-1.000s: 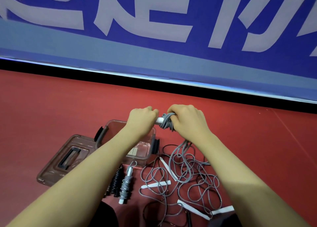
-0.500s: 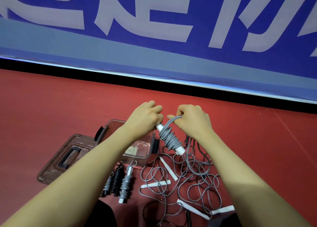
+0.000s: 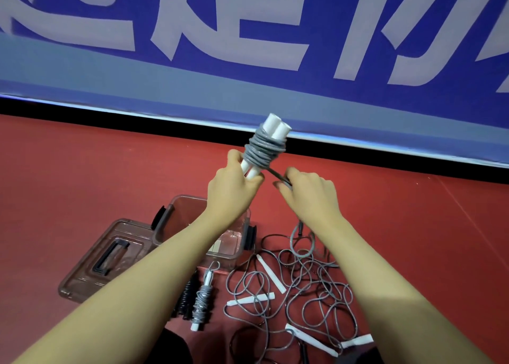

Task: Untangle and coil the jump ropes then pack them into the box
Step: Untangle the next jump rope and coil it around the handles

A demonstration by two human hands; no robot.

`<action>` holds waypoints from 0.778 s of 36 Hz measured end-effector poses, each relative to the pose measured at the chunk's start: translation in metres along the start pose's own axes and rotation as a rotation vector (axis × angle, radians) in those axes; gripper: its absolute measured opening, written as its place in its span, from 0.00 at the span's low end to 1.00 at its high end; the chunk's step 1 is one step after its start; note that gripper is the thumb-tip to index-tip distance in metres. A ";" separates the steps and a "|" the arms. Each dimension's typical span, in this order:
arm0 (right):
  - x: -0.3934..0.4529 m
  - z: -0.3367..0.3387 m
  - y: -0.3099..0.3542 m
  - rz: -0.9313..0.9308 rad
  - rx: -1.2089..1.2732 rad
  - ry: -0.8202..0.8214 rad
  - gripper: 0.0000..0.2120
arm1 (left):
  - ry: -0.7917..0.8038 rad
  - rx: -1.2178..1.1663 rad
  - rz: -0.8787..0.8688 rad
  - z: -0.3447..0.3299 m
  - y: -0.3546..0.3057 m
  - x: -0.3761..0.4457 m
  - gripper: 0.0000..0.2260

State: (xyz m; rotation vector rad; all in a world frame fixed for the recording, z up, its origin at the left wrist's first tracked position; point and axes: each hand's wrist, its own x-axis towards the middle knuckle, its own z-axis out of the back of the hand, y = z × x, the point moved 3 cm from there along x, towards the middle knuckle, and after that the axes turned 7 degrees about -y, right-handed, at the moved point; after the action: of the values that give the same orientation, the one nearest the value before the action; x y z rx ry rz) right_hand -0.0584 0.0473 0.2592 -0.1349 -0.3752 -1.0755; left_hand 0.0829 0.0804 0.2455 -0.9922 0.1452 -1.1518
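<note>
One rope nearly coiled, most still tangled

My left hand (image 3: 234, 190) gripped two white handles (image 3: 275, 128) upright, grey cord (image 3: 263, 150) wound round them. My right hand (image 3: 309, 191) pinched the free cord end just beside. Two coiled ropes (image 3: 199, 301) lay on the red floor (image 3: 82, 176) near the box (image 3: 165, 220), not yet packed. The tangle (image 3: 305, 278) with loose handles remained. I judged the work under half done; floor to the right was open.
</note>
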 end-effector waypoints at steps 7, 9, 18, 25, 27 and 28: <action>-0.003 -0.009 0.009 0.066 0.051 0.116 0.11 | 0.055 0.211 0.125 -0.007 0.014 0.006 0.13; -0.003 -0.009 0.013 0.097 0.063 0.136 0.09 | 0.078 0.343 0.100 -0.008 0.020 0.007 0.15; -0.008 0.003 0.026 0.290 -0.096 0.119 0.07 | 0.230 0.727 -0.029 -0.015 0.029 0.003 0.13; -0.008 0.009 0.024 0.289 -0.107 -0.016 0.09 | 0.378 0.887 -0.214 -0.024 0.030 0.000 0.14; -0.006 0.006 0.021 0.239 -0.097 -0.012 0.13 | 0.397 0.908 -0.295 -0.025 0.025 -0.002 0.14; -0.005 0.004 0.020 0.227 -0.101 -0.003 0.15 | 0.400 0.917 -0.336 -0.025 0.023 -0.003 0.14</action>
State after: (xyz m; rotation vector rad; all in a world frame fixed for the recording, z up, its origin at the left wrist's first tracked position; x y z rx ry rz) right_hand -0.0439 0.0619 0.2628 -0.2631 -0.3000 -0.8696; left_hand 0.0834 0.0693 0.2129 0.0373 -0.2327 -1.5031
